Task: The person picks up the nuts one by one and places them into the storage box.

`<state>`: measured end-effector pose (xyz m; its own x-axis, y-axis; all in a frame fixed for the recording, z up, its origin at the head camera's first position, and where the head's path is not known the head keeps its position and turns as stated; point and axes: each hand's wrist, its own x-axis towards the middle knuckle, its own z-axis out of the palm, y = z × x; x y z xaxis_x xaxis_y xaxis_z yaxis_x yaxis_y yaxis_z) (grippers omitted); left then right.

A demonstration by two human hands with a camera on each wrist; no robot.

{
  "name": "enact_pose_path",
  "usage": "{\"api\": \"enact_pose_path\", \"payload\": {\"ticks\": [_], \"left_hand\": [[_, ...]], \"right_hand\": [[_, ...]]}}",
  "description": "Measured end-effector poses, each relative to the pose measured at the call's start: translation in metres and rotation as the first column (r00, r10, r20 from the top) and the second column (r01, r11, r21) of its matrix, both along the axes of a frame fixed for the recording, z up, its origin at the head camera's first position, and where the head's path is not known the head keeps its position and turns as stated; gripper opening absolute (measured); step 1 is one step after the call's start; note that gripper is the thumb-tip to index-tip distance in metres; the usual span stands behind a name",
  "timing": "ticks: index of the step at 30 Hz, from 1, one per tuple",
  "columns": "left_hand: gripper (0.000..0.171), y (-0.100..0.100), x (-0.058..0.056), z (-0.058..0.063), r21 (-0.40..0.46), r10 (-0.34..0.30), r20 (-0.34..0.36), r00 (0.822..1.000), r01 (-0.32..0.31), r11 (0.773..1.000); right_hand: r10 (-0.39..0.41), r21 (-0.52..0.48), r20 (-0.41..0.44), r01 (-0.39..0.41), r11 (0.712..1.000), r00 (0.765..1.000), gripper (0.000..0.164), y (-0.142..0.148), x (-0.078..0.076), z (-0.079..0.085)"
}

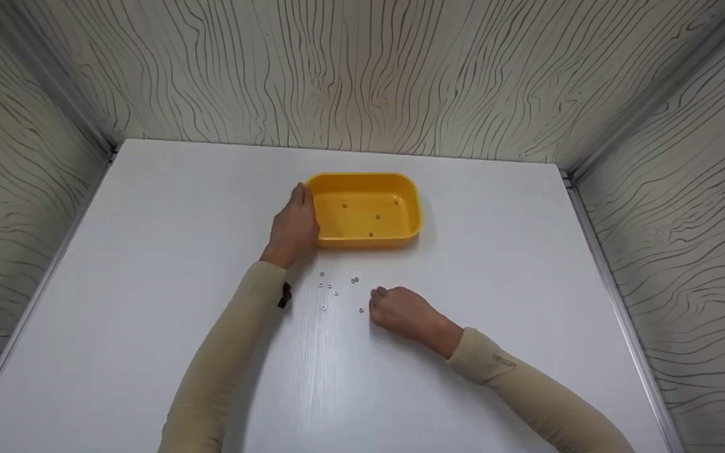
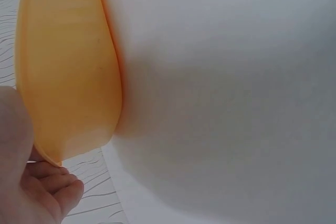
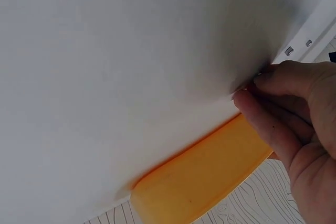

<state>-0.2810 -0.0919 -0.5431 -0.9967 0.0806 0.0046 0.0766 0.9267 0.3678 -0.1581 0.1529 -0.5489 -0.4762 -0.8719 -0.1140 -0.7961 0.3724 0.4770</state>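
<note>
My left hand holds the left end of a yellow plastic bin, and in the left wrist view its fingers curl at the rim. Several small metal hex nuts lie scattered inside on the floor of the bin. More nuts, one of them this nut, lie loose on the white table in front of it. Just right of those is my right hand, low over the table with fingers bent. Its thumb and fingertips come close together at the surface; whether a nut is between them cannot be made out.
The white table is bounded by wood-grain patterned panels at the back and sides. Metal rails run along its side edges. A black band shows at the left sleeve.
</note>
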Motion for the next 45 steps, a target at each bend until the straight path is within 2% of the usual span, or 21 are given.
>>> {"api": "enact_pose_path", "payload": {"ticks": [2,11,17,25,28,33,36,41,43,45], "left_hand": [[0.061,-0.001,0.001,-0.001,-0.05,-0.015,-0.027,1.0,0.014,0.999],[0.061,-0.001,0.003,0.001,0.043,-0.003,0.01,1.0,0.002,0.999],[0.062,-0.002,0.001,0.002,0.035,0.003,0.023,1.0,-0.004,0.999],[0.06,-0.001,0.0,0.001,0.064,-0.004,0.015,1.0,0.003,0.998],[0.063,-0.001,0.001,0.002,0.066,0.005,0.037,0.999,-0.007,0.998],[0.065,0.0,0.002,0.002,0.129,0.041,0.097,0.994,-0.053,0.99],[0.064,0.001,0.003,0.002,0.141,0.049,0.106,0.993,-0.064,0.988],[0.062,0.001,0.002,0.002,0.183,0.073,0.12,0.99,-0.094,0.979],[0.062,0.001,0.001,0.002,0.202,0.08,0.127,0.989,-0.105,0.974],[0.062,0.001,0.0,0.002,0.206,0.078,0.128,0.989,-0.104,0.973]], "right_hand": [[0.003,-0.002,-0.001,-0.003,1.0,1.0,0.015,0.0,0.001,0.0],[-0.015,0.005,0.053,0.015,1.0,0.998,0.018,0.0,-0.002,0.004],[-0.005,0.0,0.076,0.005,1.0,0.997,0.017,-0.002,-0.005,0.006],[-0.042,-0.022,0.127,0.045,0.999,0.991,0.019,-0.001,-0.004,0.008],[-0.042,-0.057,0.142,0.051,0.997,0.989,0.019,-0.002,-0.002,0.011],[-0.04,-0.113,0.149,0.057,0.992,0.988,0.021,0.0,-0.003,0.015],[-0.039,-0.146,0.152,0.062,0.987,0.988,0.023,0.002,-0.006,0.017],[-0.031,-0.26,0.201,0.084,0.962,0.979,0.022,0.007,-0.015,0.021],[-0.017,-0.338,0.248,0.103,0.936,0.969,0.02,0.01,-0.019,0.023],[0.004,-0.426,0.31,0.135,0.895,0.951,0.02,0.013,-0.023,0.024]]}}
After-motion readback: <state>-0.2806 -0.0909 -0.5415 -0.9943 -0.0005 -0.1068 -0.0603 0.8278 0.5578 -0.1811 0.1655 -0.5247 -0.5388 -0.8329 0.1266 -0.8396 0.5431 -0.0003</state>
